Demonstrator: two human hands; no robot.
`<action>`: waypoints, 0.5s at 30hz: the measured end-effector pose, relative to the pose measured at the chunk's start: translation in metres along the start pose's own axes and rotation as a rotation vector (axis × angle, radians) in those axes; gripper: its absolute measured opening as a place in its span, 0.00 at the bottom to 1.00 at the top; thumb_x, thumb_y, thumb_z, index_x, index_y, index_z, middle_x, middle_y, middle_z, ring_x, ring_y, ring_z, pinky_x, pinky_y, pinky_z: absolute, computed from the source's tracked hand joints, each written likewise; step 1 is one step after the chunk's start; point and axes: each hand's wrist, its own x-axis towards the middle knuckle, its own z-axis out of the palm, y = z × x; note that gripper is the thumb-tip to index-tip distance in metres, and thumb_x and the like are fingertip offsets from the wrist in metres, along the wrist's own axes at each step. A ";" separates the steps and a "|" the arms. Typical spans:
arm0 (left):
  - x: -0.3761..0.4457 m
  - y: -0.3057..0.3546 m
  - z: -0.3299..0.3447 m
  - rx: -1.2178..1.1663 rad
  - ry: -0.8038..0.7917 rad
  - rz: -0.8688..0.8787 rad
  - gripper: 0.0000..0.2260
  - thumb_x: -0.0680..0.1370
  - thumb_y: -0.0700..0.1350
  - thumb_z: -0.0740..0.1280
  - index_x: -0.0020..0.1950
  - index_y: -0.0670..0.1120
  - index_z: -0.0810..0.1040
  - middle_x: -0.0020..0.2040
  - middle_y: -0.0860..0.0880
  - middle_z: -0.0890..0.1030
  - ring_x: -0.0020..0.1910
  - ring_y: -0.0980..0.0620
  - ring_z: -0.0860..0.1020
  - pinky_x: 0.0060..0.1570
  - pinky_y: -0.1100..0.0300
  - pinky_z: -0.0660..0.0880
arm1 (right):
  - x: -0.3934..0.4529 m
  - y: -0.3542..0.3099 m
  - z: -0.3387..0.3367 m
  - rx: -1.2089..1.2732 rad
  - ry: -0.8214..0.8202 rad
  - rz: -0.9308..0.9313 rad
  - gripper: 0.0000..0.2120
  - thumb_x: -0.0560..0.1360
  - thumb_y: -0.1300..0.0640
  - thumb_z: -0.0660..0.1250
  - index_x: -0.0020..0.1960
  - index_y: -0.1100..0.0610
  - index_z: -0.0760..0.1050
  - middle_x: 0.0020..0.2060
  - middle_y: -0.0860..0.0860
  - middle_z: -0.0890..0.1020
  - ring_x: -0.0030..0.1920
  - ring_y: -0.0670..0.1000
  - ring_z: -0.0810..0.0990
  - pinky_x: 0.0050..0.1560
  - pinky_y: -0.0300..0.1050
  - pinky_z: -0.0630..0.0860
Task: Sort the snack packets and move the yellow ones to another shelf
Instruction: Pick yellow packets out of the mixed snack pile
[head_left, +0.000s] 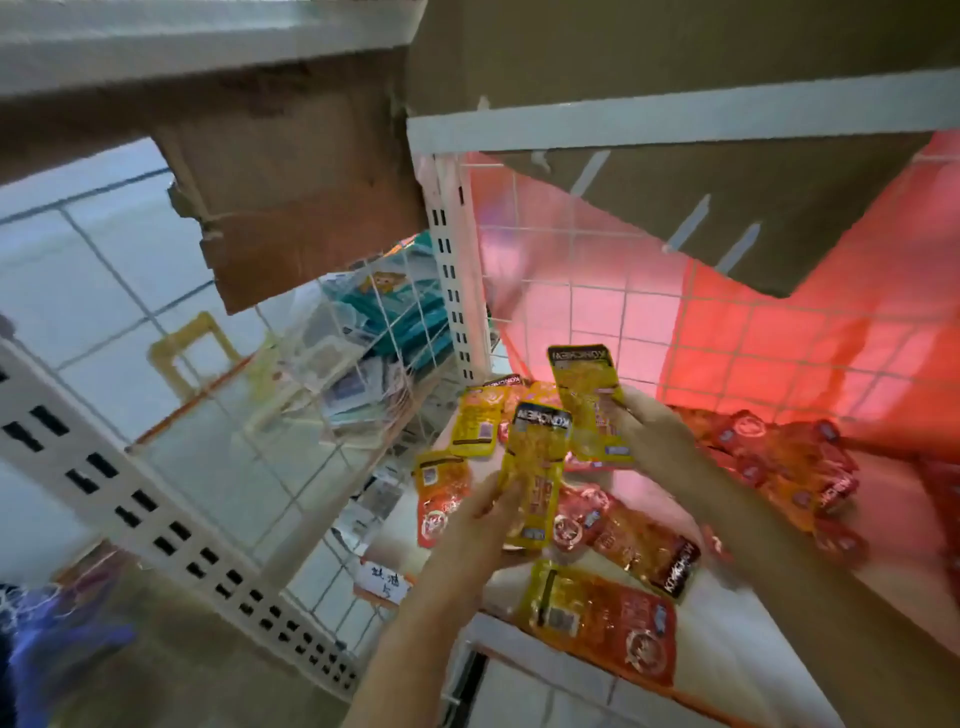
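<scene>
Yellow packets are what both hands have right now. The left hand grips one yellow packet from below at centre frame, fingers curled round its lower half. The right hand pinches a second yellow packet just above and to the right, held upright.

Room is tight: a white wire grid walls off the back, a slotted white post stands just left of the packets, and a cardboard-lined shelf above hangs low over everything.

Both held packets hover over the shelf, where more yellow ones lie at the back left. Red packets are heaped to the right, with a couple more at the front edge near the forearms.
</scene>
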 end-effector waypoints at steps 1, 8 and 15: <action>-0.003 0.002 -0.002 -0.177 -0.074 -0.051 0.09 0.79 0.47 0.63 0.57 0.49 0.79 0.50 0.48 0.84 0.48 0.49 0.83 0.44 0.52 0.81 | -0.009 -0.003 -0.002 0.202 -0.044 0.139 0.08 0.80 0.54 0.60 0.52 0.53 0.77 0.46 0.55 0.79 0.41 0.50 0.78 0.36 0.35 0.77; 0.011 -0.006 -0.024 -0.142 -0.292 -0.052 0.14 0.77 0.35 0.64 0.61 0.47 0.76 0.51 0.46 0.84 0.46 0.48 0.83 0.43 0.54 0.81 | -0.060 0.009 0.002 0.598 -0.140 0.305 0.20 0.73 0.63 0.68 0.63 0.51 0.71 0.55 0.53 0.81 0.51 0.53 0.83 0.45 0.50 0.81; 0.038 -0.007 -0.044 0.269 -0.065 0.166 0.09 0.72 0.41 0.73 0.46 0.52 0.75 0.37 0.50 0.78 0.36 0.49 0.74 0.36 0.57 0.72 | -0.090 0.007 -0.005 0.142 0.247 0.239 0.17 0.71 0.68 0.70 0.55 0.55 0.70 0.44 0.46 0.77 0.41 0.42 0.76 0.36 0.28 0.74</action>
